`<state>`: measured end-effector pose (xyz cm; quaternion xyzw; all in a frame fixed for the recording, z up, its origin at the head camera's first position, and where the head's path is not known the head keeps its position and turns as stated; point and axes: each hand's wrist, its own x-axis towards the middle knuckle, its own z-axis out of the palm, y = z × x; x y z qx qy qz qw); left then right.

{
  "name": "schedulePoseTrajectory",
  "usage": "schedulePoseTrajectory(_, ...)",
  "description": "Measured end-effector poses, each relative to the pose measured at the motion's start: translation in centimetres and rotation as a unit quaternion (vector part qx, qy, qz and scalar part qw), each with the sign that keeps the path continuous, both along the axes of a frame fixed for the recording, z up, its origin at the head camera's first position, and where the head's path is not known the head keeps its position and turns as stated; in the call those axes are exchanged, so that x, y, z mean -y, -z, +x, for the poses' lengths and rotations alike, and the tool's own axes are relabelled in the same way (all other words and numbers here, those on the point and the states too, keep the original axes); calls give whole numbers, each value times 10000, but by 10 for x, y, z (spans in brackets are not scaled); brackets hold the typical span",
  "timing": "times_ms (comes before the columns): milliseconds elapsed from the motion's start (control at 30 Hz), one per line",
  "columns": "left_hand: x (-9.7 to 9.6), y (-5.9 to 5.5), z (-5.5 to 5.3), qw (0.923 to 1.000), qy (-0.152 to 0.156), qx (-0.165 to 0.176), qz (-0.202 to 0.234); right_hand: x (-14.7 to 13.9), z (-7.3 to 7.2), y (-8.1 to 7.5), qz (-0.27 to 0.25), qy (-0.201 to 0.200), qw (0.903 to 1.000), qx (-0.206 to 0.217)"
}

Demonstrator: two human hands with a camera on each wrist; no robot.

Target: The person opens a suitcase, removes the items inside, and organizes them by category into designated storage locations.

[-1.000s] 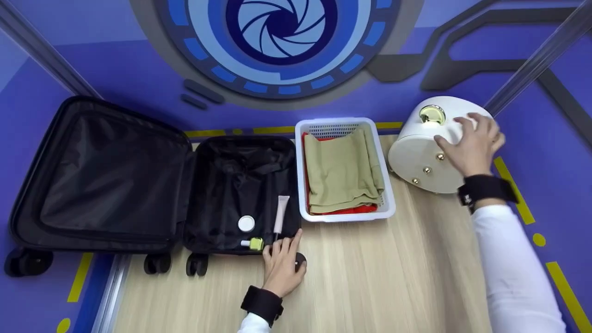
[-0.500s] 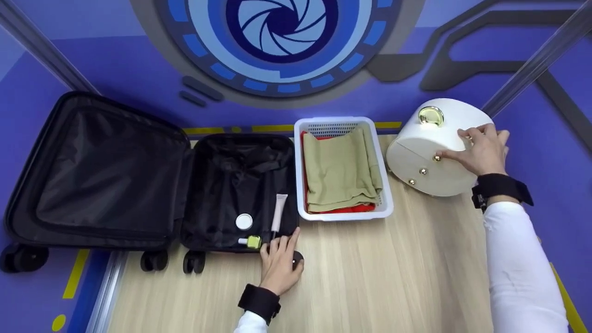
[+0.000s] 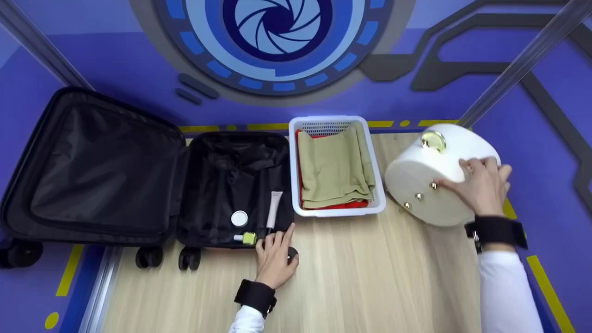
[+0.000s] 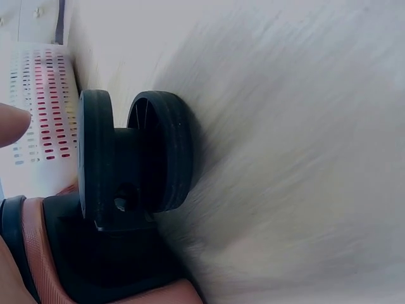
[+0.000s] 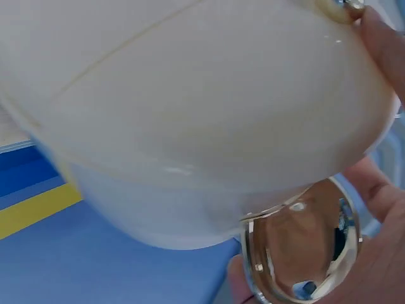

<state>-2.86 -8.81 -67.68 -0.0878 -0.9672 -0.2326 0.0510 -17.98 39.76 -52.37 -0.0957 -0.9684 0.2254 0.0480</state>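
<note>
Near the far right corner of the bench point(image 3: 370, 277), the right hand point(image 3: 483, 185) grips a white box point(image 3: 428, 169), thumb by a gold knob point(image 3: 434, 185). An even, firm hold should keep it steady. The box lies left of the palm, between thumb and fingers; the left hand point(image 3: 275, 259) rests, fingers extended, on the suitcase's point(image 3: 210, 194) edge.
</note>
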Motion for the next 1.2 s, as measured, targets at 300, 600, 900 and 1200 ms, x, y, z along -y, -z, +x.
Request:
schedulePoseTrajectory(300,1,3,0,10000,-27,71,37,35,93,9,62,752,9971,-130)
schedulePoseTrajectory(600,1,2,-4,9999,-15,50,122,64,124,9,264,925,9945,-422)
schedulePoseTrajectory(900,-2,0,-3,10000,-1,86,51,68,147,-1,443,949,9945,-47)
schedulePoseTrajectory(1200,-16,-11,-3,9981,-329,3,528,70,168,-15,415,681,9968,-18)
